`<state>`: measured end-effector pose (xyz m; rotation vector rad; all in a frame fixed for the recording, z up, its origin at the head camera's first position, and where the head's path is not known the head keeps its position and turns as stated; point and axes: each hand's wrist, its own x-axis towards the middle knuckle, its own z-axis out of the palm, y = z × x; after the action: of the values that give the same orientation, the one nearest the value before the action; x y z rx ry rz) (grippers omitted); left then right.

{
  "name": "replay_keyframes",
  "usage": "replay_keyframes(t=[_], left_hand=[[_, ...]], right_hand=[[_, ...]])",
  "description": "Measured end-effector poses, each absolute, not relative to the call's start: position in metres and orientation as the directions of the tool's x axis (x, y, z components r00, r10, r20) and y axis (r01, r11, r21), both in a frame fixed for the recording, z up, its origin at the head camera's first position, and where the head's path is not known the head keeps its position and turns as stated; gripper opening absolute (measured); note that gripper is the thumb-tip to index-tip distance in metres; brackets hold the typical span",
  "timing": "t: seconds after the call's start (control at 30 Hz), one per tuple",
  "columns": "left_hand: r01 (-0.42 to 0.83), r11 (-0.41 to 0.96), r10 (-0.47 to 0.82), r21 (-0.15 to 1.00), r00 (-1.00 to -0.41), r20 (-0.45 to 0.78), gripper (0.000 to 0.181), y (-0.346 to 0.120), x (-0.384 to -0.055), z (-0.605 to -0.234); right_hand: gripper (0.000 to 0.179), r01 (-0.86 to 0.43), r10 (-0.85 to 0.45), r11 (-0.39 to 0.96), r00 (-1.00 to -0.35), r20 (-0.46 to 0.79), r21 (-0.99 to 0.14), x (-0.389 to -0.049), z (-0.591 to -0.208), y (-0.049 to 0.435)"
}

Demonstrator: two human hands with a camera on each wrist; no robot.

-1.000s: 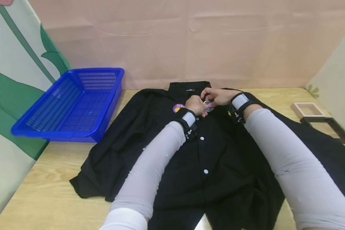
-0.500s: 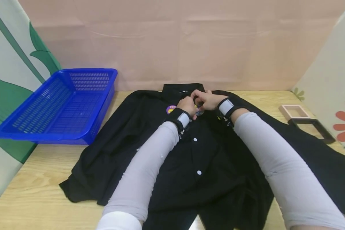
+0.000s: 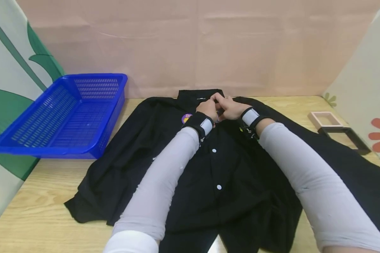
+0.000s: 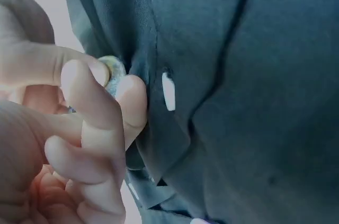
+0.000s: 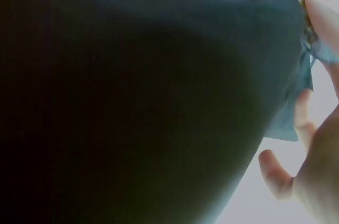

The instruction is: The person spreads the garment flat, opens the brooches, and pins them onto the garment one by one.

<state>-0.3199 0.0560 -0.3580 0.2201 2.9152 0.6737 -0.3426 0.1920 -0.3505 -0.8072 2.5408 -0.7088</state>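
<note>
A black buttoned shirt (image 3: 190, 211) lies spread on the table, collar away from me. Near its collar my left hand (image 3: 208, 108) and right hand (image 3: 228, 108) meet around a small round badge (image 4: 113, 70). Both hands pinch the badge at the shirt's cloth; the left wrist view shows fingertips on its rim. In the right wrist view, a thumb presses on the shiny badge, partly out of frame. The badge's back and any pin are hidden. A purple and yellow round badge (image 3: 186, 118) sits on the shirt just left of my left hand.
A blue plastic basket (image 3: 96, 140) stands on the left of the wooden table (image 3: 47, 200). At the right, a pale pink frame (image 3: 316, 119) and a black frame (image 3: 362, 146) lie beside the shirt's sleeve. A pinkish backdrop (image 3: 161, 52) rises behind.
The hands have drawn closer together around the small badge, which is now mostly covered in the head view. The head view has shifted slightly; shirt and basket stay in place.
</note>
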Motion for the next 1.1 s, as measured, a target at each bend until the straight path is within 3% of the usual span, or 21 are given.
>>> replay_keyframes(t=[0.1,0.2,0.37,0.63,0.9,1.1], left_hand=[[0.101,0.892,0.155,0.441,-0.984,-0.087,0.039,0.055,-0.318,-0.356],[0.115,0.881,0.175,0.459,-0.981,-0.088,0.030,0.055,-0.317,-0.354],[0.151,0.861,0.222,0.485,-0.971,-0.091,0.014,0.054,-0.320,-0.356],[0.128,0.857,0.222,0.499,-0.966,-0.135,0.013,0.052,-0.324,-0.363],[0.104,0.845,0.175,0.524,-0.981,-0.088,0.016,0.051,-0.327,-0.362],[0.089,0.782,0.166,0.617,-0.984,-0.069,0.009,0.050,-0.331,-0.366]], right_hand=[[0.066,-0.395,-0.546,0.772,-0.814,-0.200,-0.498,-0.343,-0.352,0.187],[0.067,-0.361,-0.504,0.809,-0.832,-0.232,-0.464,-0.345,-0.351,0.185],[0.068,-0.366,-0.508,0.820,-0.820,-0.264,-0.440,-0.347,-0.346,0.183],[0.074,-0.331,-0.517,0.809,-0.793,-0.322,-0.485,-0.348,-0.349,0.183],[0.068,-0.464,-0.526,0.826,-0.839,-0.139,-0.320,-0.348,-0.353,0.179],[0.064,-0.466,-0.482,0.862,-0.875,-0.038,-0.200,-0.344,-0.347,0.170]])
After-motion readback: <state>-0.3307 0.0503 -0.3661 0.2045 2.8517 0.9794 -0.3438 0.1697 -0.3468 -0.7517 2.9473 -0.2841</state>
